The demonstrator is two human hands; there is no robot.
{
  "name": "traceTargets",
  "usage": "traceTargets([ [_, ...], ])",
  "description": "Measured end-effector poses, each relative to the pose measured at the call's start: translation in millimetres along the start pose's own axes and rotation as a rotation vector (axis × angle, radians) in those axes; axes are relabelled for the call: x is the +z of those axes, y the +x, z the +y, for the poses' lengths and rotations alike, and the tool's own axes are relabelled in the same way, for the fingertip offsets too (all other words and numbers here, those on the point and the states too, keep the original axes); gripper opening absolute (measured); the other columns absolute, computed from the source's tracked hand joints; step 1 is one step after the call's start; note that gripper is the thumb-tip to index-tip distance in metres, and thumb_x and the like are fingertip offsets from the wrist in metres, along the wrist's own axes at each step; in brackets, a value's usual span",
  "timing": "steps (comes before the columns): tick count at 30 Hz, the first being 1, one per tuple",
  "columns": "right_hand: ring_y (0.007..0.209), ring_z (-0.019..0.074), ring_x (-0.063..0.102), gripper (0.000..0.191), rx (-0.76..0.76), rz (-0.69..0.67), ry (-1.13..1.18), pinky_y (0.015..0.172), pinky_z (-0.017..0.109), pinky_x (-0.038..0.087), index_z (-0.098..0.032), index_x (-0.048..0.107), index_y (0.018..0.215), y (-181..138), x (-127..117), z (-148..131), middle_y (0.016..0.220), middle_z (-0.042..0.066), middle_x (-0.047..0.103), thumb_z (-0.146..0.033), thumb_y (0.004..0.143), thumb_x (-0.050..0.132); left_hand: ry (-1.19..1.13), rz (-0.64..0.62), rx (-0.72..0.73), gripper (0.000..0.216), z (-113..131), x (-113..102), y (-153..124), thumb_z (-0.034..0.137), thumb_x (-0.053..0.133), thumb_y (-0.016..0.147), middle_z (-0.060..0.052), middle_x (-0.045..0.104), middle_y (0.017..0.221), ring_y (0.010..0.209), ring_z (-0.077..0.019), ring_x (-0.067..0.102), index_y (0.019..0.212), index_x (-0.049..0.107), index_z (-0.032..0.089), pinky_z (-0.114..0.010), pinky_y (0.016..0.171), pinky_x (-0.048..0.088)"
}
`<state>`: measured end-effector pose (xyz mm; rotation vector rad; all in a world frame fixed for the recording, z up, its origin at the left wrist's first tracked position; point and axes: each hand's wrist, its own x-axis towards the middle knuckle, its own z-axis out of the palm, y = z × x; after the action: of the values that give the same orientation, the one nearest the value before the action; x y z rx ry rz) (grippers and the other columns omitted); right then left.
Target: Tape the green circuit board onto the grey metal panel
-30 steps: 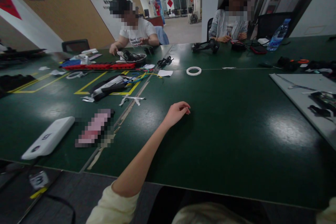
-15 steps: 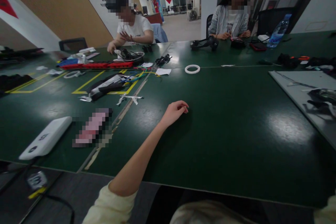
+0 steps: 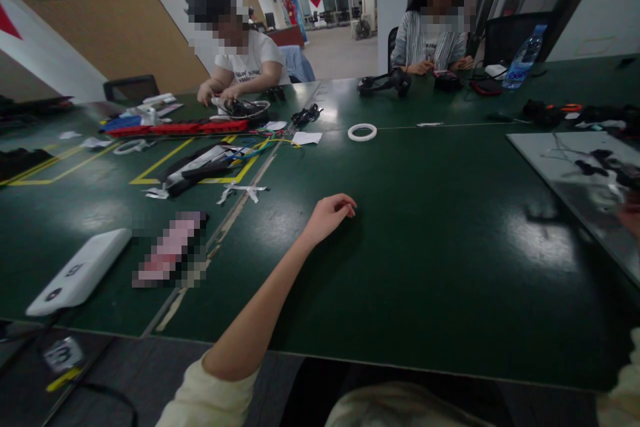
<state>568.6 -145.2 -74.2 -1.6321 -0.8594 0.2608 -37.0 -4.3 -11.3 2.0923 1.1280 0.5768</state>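
My left hand (image 3: 331,217) is over the middle of the green table, its fingers loosely curled with a gap by the thumb and nothing in it. Only a sliver of my right hand (image 3: 630,215) shows at the right edge, blurred. It has hold of a black item with thin dangling parts (image 3: 603,165), raised a little over the grey board (image 3: 530,147). The item's kind is not clear, and most of the right fingers are cut off by the frame.
A pink phone-like item (image 3: 170,250) and a white power bank (image 3: 80,273) with a cable lie on the left. Ahead are a white tape roll (image 3: 362,132), a black pouch (image 3: 200,167), a headset (image 3: 384,82) and a bottle (image 3: 525,60). Two people sit opposite.
My right hand has come into view at the right edge, and the black item on the board has shifted and lifted. My left hand keeps its place. The left person opposite lowers a hand.
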Motion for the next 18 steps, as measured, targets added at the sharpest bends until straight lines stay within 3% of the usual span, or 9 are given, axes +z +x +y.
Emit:
traceTargets([
  [2,0.067,0.0116,0.051,0.047,0.045,0.120,0.537,0.048,0.024,0.021,-0.029,0.055,0.123,-3,1,-17,0.133,0.012,0.047,-0.016,0.078,0.052,0.010,-0.003,-0.014,0.021,-1,0,1,0.019,0.044,0.083,-0.001,0.066,0.079,0.075,-0.0134,0.062,0.095,0.062,0.018,-0.028,0.072,0.046],
  [4,0.068,0.0102,0.051,0.046,0.046,0.081,0.773,0.048,0.022,0.019,-0.030,0.063,0.107,-8,12,-38,0.121,0.006,0.055,-0.008,0.067,0.056,0.013,-0.011,-0.015,0.021,-2,0,2,0.019,0.044,0.083,-0.001,0.066,0.079,0.075,-0.0132,0.062,0.095,0.061,0.018,-0.027,0.072,0.046],
  [9,0.063,0.0105,0.049,0.040,0.107,0.119,0.655,0.050,0.024,0.023,-0.022,0.069,0.095,-26,51,-81,0.095,0.006,0.061,-0.008,0.059,0.059,-0.002,-0.014,0.007,0.020,-2,0,2,0.019,0.044,0.084,-0.001,0.066,0.079,0.075,-0.0126,0.061,0.095,0.061,0.018,-0.027,0.072,0.046],
  [15,0.067,0.0106,0.050,0.048,0.020,0.036,0.603,0.052,0.026,0.027,-0.030,0.066,0.105,-44,63,-97,0.114,0.008,0.058,-0.012,0.062,0.059,-0.003,-0.013,0.024,0.020,-2,-1,1,0.017,0.045,0.082,-0.001,0.066,0.078,0.074,-0.0122,0.061,0.094,0.061,0.017,-0.026,0.072,0.046],
  [18,0.070,0.0112,0.053,0.042,0.142,-0.133,0.561,0.057,0.028,0.036,-0.030,0.066,0.103,-58,75,-105,0.114,0.007,0.058,-0.016,0.064,0.061,-0.009,-0.007,0.028,0.020,-3,-1,1,0.017,0.044,0.083,-0.001,0.066,0.078,0.074,-0.0120,0.062,0.093,0.061,0.017,-0.027,0.074,0.047],
])
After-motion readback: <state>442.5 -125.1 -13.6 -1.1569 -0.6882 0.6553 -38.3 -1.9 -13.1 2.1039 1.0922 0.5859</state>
